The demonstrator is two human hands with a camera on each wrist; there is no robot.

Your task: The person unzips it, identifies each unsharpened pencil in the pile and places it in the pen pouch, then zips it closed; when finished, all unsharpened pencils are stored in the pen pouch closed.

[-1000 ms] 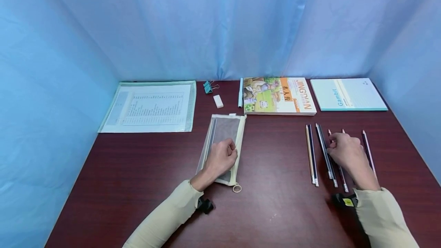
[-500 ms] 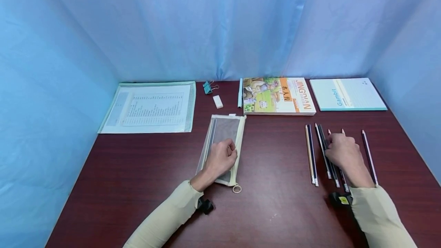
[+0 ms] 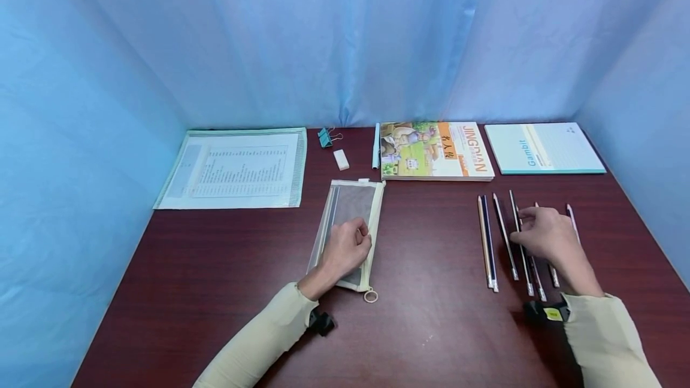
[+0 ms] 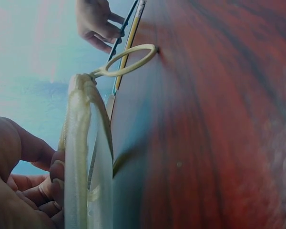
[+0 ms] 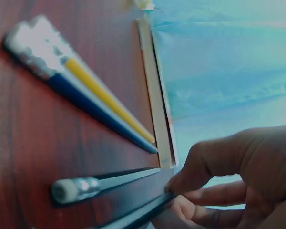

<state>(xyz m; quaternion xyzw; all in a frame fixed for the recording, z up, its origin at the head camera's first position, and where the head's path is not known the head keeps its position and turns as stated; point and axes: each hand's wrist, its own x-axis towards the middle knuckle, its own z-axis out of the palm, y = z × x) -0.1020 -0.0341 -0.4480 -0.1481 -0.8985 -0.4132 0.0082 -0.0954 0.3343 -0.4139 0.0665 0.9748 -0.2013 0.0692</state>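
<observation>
A pencil point(image 3: 523, 256) in the head view's right half is pinched by the right hand point(image 3: 553, 239), while the left hand point(image 3: 347, 249) rests at the central pouch point(image 3: 356, 199), its grip unclear.

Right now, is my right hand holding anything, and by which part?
Yes, your right hand pinches a dark pencil by its far half, near the middle.

This looks like a study nook or booth: blue curtains point(image 3: 269, 47) wall the desk point(image 3: 431, 322) on three sides, and a book point(image 3: 433, 149), notebook point(image 3: 544, 148), pencils point(image 3: 487, 241) and eraser point(image 3: 341, 159) lie on it.
</observation>
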